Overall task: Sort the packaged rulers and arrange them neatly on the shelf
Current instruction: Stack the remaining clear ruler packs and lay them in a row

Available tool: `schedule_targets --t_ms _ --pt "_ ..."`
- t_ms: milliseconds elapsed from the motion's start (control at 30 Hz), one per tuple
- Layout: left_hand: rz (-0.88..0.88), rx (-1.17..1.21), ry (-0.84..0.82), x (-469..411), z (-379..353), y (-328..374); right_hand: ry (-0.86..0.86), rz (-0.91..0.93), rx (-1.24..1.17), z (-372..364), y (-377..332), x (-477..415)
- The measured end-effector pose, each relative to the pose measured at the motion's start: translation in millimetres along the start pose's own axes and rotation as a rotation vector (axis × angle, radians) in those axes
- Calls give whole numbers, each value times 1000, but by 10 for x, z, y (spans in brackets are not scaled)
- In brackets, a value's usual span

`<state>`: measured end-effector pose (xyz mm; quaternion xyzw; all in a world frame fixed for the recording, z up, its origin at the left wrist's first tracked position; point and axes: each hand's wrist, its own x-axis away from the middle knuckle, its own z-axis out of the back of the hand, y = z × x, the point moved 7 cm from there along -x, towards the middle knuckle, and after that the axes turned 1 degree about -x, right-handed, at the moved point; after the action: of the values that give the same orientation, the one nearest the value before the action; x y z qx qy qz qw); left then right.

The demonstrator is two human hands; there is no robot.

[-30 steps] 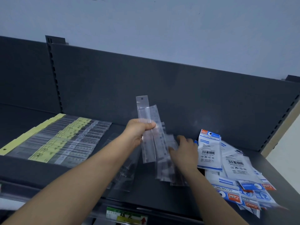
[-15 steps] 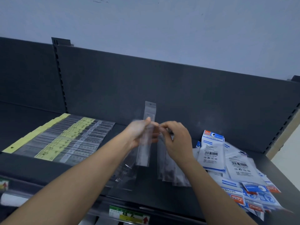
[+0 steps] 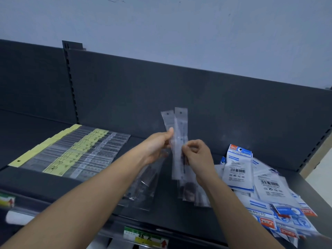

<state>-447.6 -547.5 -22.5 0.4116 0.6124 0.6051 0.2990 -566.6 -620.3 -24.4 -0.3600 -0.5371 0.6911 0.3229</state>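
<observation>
Your left hand [image 3: 158,146] grips two packaged rulers [image 3: 180,126] upright above the shelf [image 3: 168,214], and your right hand [image 3: 199,157] pinches them from the right side. Loose ruler packs [image 3: 143,186] lie just beneath, the tidy row [image 3: 80,153] left, geometry sets [image 3: 237,169] right.

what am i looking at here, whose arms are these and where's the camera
There is no machine here. A person wears a camera on the head, so this one view looks down at their own arms. The left hand and right hand both pinch two clear ruler packs, held upright above a dark shelf. On the shelf are a neat row of rulers at left, loose clear packs under the hands, and a heap of blue-and-white packs at right.
</observation>
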Motion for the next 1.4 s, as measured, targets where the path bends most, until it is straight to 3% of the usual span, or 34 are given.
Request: schedule_targets --t_ms 100,200,267,467,600,733,867,1000,1167,1267,1400 --pt "-43 -595 197 -61 348 14 111 -4 309 173 119 -45" --pt "150 -1379 190 -4 554 -113 132 19 631 245 157 -8" --pt "256 -1520 141 74 573 -218 112 36 787 231 201 4" --pt "210 -1379 208 15 658 -245 73 91 1092 83 244 -30" --pt "168 -1179 283 4 734 -238 32 156 1073 -69 149 0" --pt "88 -735 363 -16 810 -223 -15 191 881 -205 100 16" --pt "20 -494 359 -16 826 -185 -121 132 597 -359 64 -8" --pt "-127 -363 340 27 725 6 -157 35 334 -487 83 -66" --pt "-164 -116 145 73 467 113 -147 -5 -81 -538 60 -79" --pt "-165 -48 60 73 352 99 -70 58 -151 -430 -38 -91" --pt "-180 -87 79 48 300 100 -36 64 -174 -323 -85 -92"
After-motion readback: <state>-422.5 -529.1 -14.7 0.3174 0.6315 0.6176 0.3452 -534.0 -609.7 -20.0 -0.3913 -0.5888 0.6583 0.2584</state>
